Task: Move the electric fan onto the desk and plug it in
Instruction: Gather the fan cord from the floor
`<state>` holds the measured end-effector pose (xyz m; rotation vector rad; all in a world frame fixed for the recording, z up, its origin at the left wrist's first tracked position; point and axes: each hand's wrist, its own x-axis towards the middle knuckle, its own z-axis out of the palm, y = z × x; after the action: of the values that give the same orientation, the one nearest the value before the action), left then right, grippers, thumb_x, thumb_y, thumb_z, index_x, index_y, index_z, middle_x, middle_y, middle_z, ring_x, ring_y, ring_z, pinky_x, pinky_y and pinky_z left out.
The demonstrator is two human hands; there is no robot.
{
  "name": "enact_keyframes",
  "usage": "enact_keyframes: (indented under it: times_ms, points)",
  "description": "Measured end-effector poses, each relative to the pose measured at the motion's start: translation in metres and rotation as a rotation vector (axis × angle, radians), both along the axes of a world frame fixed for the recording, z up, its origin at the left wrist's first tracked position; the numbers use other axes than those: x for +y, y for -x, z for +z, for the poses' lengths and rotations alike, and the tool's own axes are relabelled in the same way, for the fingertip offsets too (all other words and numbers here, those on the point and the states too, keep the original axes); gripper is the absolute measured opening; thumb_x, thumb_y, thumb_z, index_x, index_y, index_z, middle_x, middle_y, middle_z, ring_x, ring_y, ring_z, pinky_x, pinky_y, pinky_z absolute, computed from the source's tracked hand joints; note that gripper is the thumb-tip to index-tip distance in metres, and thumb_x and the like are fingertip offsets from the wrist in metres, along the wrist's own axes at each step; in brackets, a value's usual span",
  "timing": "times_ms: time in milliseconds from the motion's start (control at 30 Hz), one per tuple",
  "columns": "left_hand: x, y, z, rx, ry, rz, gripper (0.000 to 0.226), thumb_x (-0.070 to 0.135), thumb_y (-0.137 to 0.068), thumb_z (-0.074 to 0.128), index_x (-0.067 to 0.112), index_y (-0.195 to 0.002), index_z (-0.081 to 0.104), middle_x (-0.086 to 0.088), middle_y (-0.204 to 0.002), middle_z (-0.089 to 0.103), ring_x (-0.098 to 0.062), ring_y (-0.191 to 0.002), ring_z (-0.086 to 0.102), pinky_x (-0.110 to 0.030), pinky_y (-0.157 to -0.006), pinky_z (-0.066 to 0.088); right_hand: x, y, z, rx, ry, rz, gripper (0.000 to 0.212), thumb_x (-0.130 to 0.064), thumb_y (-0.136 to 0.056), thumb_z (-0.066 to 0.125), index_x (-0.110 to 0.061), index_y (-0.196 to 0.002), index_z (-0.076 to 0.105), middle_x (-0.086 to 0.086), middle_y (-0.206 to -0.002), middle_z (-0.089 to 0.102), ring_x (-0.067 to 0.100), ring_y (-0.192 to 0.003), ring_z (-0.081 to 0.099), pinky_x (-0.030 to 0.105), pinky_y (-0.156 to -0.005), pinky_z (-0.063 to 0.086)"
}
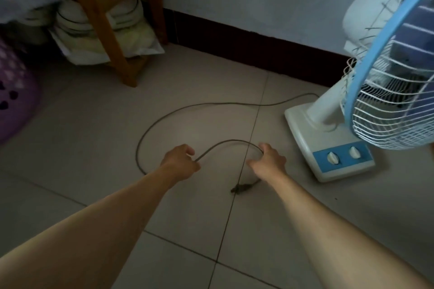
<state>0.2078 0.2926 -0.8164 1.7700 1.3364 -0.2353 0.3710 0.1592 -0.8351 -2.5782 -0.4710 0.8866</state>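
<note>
We held the thin grey power cord (164, 115) in both grips, left hand (182, 162) and right hand (269, 162) each curled around it, while the white-and-blue electric fan (347, 110) stood on the tiled floor (94, 124), dark plug (242, 187) lying between our arms.

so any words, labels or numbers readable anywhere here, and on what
None can be read.
Fan blue control panel: any marks round its two knobs are too blurred to read.
Bags under the wooden stand: no legible print.
</note>
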Motion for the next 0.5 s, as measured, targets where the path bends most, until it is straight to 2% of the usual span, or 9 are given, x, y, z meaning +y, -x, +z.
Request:
enact_keyframes:
  times_ms: [167, 267, 333, 400, 500]
  points:
    - [0.011, 0.004, -0.014, 0.047, -0.037, -0.125, 0.033, 0.016, -0.075, 0.07, 0.015, -0.108, 0.065, -0.007, -0.113, 0.067, -0.023, -0.105, 0.062, -0.027, -0.088, 0.049, 0.014, -0.004, -0.013, -0.151, 0.061, 0.044, 0.056, -0.031, -0.086, 0.061, -0.022, -0.137, 0.041, 0.009, -0.136, 0.048, 0.034, -0.125, 0.036, 0.039, -0.095, 0.042]
    - [0.012, 0.0, -0.018, -0.042, -0.05, -0.127, 0.017, 0.005, -0.08, 0.062, 0.009, -0.092, 0.072, -0.011, -0.099, 0.072, -0.024, -0.095, 0.066, -0.026, -0.084, 0.051, 0.02, -0.005, -0.016, -0.202, 0.034, 0.046, 0.047, -0.028, -0.087, 0.061, -0.018, -0.131, 0.048, 0.014, -0.131, 0.049, 0.033, -0.122, 0.041, 0.038, -0.092, 0.044]
    - [0.011, -0.003, -0.016, -0.164, 0.015, -0.065, 0.019, -0.002, -0.084, 0.054, 0.003, -0.086, 0.072, -0.01, -0.078, 0.07, -0.019, -0.073, 0.066, -0.017, -0.07, 0.054, 0.021, -0.003, -0.017, -0.164, -0.007, 0.02, 0.038, -0.028, -0.087, 0.062, -0.014, -0.122, 0.055, 0.016, -0.126, 0.05, 0.033, -0.115, 0.05, 0.035, -0.087, 0.045]
    - [0.011, -0.005, -0.009, -0.237, 0.055, -0.058, 0.021, -0.002, -0.088, 0.05, 0.0, -0.09, 0.071, -0.005, -0.068, 0.066, -0.007, -0.055, 0.06, -0.006, -0.05, 0.046, 0.021, -0.001, -0.014, -0.148, -0.064, -0.001, 0.028, -0.031, -0.088, 0.06, -0.01, -0.106, 0.062, 0.016, -0.114, 0.058, 0.033, -0.101, 0.059, 0.032, -0.077, 0.045]
    - [0.013, -0.009, 0.001, -0.281, 0.062, -0.083, 0.02, 0.004, -0.09, 0.051, 0.007, -0.09, 0.071, -0.002, -0.069, 0.067, -0.007, -0.053, 0.058, -0.003, -0.042, 0.039, 0.018, -0.002, -0.006, -0.186, -0.156, -0.024, 0.027, -0.032, -0.091, 0.054, -0.007, -0.081, 0.061, 0.014, -0.09, 0.065, 0.033, -0.087, 0.061, 0.028, -0.065, 0.039]
